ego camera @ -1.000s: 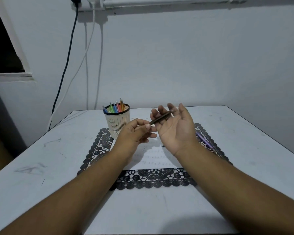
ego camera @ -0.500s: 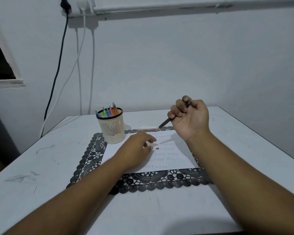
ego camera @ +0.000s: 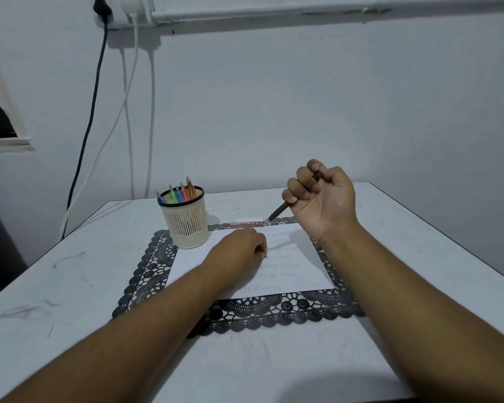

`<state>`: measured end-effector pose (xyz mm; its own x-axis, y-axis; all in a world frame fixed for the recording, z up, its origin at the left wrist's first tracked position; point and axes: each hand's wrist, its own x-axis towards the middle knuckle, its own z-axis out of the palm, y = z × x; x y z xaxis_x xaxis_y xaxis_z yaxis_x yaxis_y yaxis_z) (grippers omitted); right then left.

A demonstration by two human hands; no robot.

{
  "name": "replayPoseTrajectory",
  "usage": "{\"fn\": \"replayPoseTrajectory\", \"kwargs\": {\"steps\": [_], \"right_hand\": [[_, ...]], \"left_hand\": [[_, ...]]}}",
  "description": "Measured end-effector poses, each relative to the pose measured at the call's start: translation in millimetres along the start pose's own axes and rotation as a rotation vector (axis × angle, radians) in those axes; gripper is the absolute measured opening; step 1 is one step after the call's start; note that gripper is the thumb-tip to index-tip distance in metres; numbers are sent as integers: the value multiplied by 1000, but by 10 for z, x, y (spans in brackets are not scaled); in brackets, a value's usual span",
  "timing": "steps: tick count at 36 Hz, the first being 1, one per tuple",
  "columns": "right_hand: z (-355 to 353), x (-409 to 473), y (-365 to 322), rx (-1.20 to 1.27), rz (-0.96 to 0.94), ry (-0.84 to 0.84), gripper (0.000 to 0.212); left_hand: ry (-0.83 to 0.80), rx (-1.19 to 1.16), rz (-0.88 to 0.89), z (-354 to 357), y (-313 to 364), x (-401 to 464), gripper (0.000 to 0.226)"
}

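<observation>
My right hand (ego camera: 322, 199) is raised above the far side of the paper and grips a dark pen (ego camera: 278, 212) in a fist, tip pointing down and left. My left hand (ego camera: 239, 251) rests on the white sheet of paper (ego camera: 300, 266) with its fingers curled down. Its fingertips close on a small dark piece (ego camera: 266, 256) lying on the sheet. The paper carries rows of faint writing and lies on a black lace mat (ego camera: 146, 274).
A cream mesh pen cup (ego camera: 186, 228) holding several coloured pens stands on the mat's far left corner. A red pen (ego camera: 246, 223) lies on the mat beyond the paper. The white table (ego camera: 70, 286) meets a wall where cables (ego camera: 128, 126) hang.
My right hand closed from an open palm into a fist round the dark pen and lifted. My left hand let go of the pen, dropped onto the paper and curled over the small dark piece.
</observation>
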<state>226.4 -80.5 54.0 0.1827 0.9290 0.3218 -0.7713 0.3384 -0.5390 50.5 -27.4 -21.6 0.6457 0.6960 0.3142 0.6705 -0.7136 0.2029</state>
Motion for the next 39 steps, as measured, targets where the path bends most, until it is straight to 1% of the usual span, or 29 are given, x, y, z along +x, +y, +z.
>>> {"fn": "replayPoseTrajectory", "kwargs": {"steps": [5,9,13,17,22,29,34,39], "right_hand": [[-24,13,-22,18,7,-11,6],[-43,28,-44,61,11,-9,7],[-63,33,-48,63,5,1,6],[-71,29,-22,54,16,-7,7],[-74,28,-6,48,26,-16,6],[-98,32,30,37,40,-20,5],[-96,27,59,25,57,-32,5],[-94,23,73,17,63,-35,4]], "left_hand": [[-13,-19,-62,-16,7,-7,14],[26,-102,-114,-82,-47,-44,14],[36,-181,-145,-162,-108,-86,18],[49,-245,-175,-167,-141,-130,18],[108,-471,-191,-195,-204,-164,19],[123,-797,-245,-237,-220,-197,23],[87,-1075,-278,-261,-179,-213,14],[86,-1133,-287,-265,-203,-206,9]]}}
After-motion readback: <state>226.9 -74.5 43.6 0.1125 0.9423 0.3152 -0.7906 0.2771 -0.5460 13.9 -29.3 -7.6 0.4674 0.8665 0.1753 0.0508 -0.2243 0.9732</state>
